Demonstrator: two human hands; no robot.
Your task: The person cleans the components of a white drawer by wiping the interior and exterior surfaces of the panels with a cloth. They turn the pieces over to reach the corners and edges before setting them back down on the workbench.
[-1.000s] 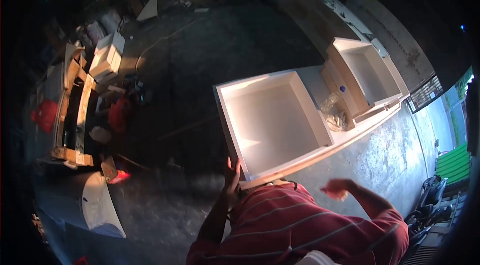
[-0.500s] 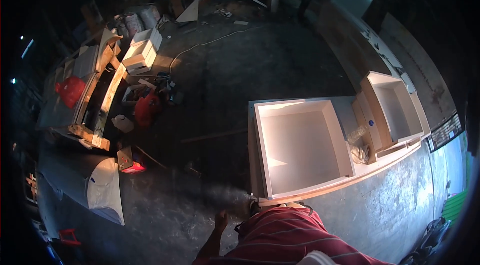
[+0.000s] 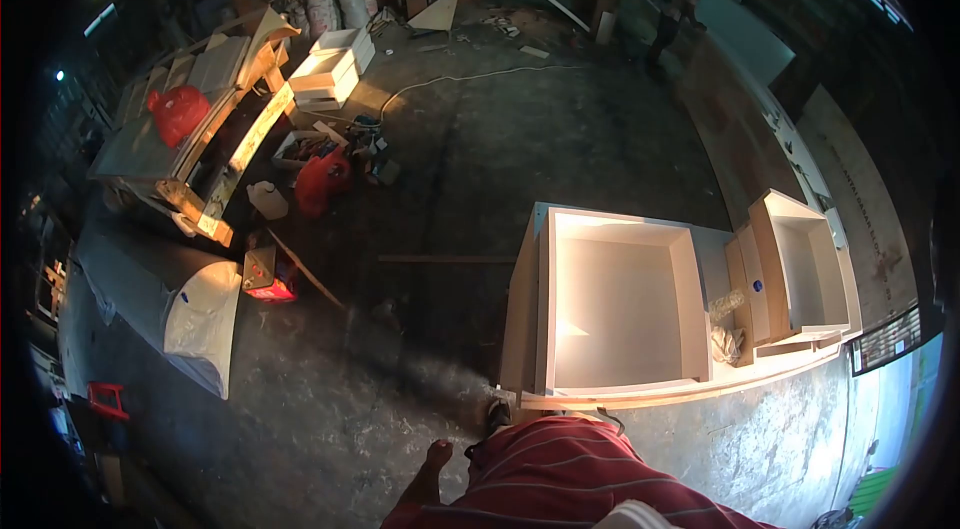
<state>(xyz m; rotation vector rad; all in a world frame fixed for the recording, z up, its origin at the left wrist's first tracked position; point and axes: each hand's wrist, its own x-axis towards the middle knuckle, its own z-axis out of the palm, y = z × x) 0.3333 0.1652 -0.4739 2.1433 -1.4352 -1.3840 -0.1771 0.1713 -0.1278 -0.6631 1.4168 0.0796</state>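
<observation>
My left hand [image 3: 438, 453] hangs low beside the red striped shirt [image 3: 570, 464], over the concrete floor; its fingers look curled, but they are too small and dim to tell whether they hold anything. Out of view is my right hand. Directly in front of my body, an open white box-shaped cabinet [image 3: 628, 304] lies on a long board with a wooden edge [image 3: 620, 397]. A smaller open box [image 3: 808, 269] rests on the right part of that board. Between the two are a clear plastic bottle [image 3: 726, 304] and a crumpled bag [image 3: 727, 343].
On the left stands a workbench [image 3: 135, 144] with a red bag [image 3: 178, 113]. A red and tan can [image 3: 268, 274], a thin wooden strip [image 3: 308, 271], a white jug [image 3: 267, 199] and stacked drawers [image 3: 330, 69] are on the floor. Another person [image 3: 678, 14] stands at the back right.
The view has shifted, so the bench and drawers appear farther right and the cabinet slightly right. My left hand appears slightly lower. The other person shows more fully.
</observation>
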